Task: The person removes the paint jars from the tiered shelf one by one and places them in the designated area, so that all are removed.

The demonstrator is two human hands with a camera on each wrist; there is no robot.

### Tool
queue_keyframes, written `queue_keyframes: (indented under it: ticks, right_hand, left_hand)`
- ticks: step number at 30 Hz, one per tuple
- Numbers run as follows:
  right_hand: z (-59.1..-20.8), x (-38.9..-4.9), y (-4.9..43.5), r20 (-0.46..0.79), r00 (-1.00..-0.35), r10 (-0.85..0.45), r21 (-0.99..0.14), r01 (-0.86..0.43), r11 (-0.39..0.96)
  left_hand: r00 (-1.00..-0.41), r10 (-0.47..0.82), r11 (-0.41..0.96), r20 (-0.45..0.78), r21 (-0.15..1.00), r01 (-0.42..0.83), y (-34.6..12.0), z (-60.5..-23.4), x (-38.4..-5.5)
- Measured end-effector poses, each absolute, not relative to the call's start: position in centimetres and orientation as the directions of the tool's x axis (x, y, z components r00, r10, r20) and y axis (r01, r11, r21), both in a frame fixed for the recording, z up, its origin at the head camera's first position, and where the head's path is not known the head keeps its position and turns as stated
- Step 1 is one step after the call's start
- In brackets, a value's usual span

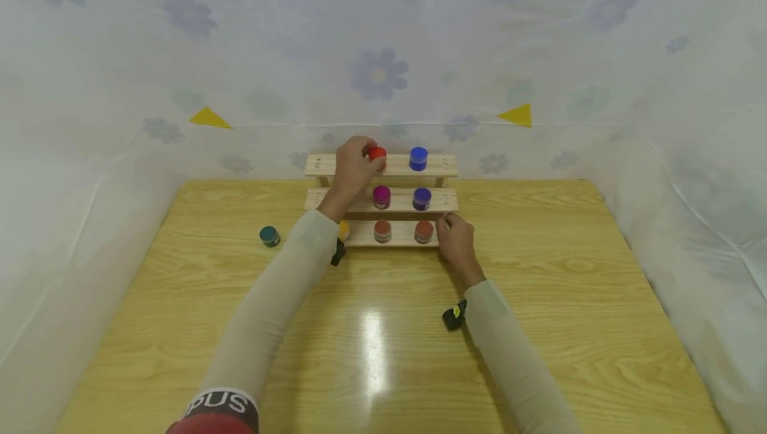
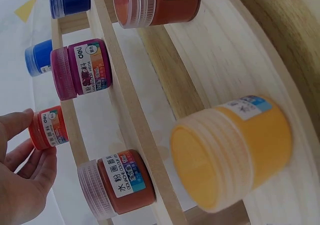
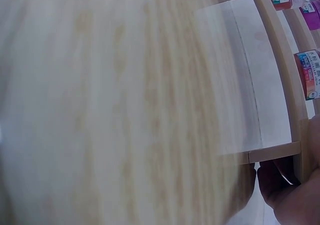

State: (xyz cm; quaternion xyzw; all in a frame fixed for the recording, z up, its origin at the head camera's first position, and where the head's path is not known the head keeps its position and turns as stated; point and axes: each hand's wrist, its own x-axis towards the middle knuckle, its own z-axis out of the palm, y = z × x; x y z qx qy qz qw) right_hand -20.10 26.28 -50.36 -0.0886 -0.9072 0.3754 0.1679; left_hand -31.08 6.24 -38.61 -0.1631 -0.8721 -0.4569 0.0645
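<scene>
On the top tier [image 1: 400, 166], about mid-length: red jar [image 1: 377, 157], upright; base seated or just touching, cannot tell.
Left hand [image 1: 355, 162]: fingers and thumb drawn in, pinching the red jar near its lid.
Right hand [image 1: 457, 237]: curled, gripping the right end of the wooden rack [image 1: 403, 237] at the bottom tier; fingers partly cut off in right wrist view.
Step in hand: looks like setting or adjusting the red jar on the top tier while the right hand steadies the rack; which of the two, cannot tell.
Next move calls for: probably an easy, level release, fingers clear of neighbouring jars, rack kept still.
Top tier, toward right end: blue jar [image 1: 418, 159], well apart from the red jar.
Middle tier: brown jar [image 2: 117, 182] near left end, magenta jar [image 1: 381, 198] mid-length, purple jar [image 1: 422, 199] toward right end.
Bottom tier: yellow jar [image 2: 230, 152] toward left end, central red-brown jar [image 1: 382, 231], right red-brown jar [image 1: 423, 231] near right hand.
Table surface [image 1: 539, 274]: rack by middle of far edge; green jar [image 1: 269, 236] off the rack, toward far left corner.
Beyond far edge: flowered sheet [image 1: 269, 54], two yellow triangles [image 1: 518, 116].
</scene>
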Motion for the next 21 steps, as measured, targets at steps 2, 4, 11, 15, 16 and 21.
queue_keyframes:
  ticks: [2, 4, 11, 15, 16, 21]
  right_hand:
    - [-50.3, -20.1, 26.3, 0.245, -0.927, 0.285, -0.712, 0.028, 0.702]
    - [-50.3, -20.2, 26.4, 0.251, -0.926, 0.282, -0.711, 0.022, 0.703]
    - [-50.5, -20.4, 26.7, 0.247, -0.926, 0.285, -0.707, 0.029, 0.706]
    - [-50.7, -20.7, 26.9, 0.236, -0.927, 0.291, -0.708, 0.041, 0.705]
    - [-50.7, -20.8, 26.9, 0.234, -0.927, 0.292, -0.707, 0.044, 0.706]
    - [-50.8, -21.0, 27.1, 0.233, -0.926, 0.296, -0.699, 0.052, 0.713]
  left_hand:
    - [-0.939, 0.222, 0.516, 0.263, 0.785, 0.342, 6.1, -38.6, -31.0]
    - [-0.938, 0.220, 0.507, 0.266, 0.791, 0.344, 5.9, -38.7, -31.1]
    - [-0.921, 0.205, 0.548, 0.331, 0.741, 0.388, 4.8, -38.9, -31.4]
    - [-0.916, 0.189, 0.560, 0.354, 0.728, 0.396, 3.7, -38.8, -31.5]
    - [-0.917, 0.188, 0.563, 0.353, 0.726, 0.395, 3.4, -38.8, -31.5]
    - [-0.912, 0.193, 0.578, 0.362, 0.709, 0.404, 2.1, -38.6, -31.5]
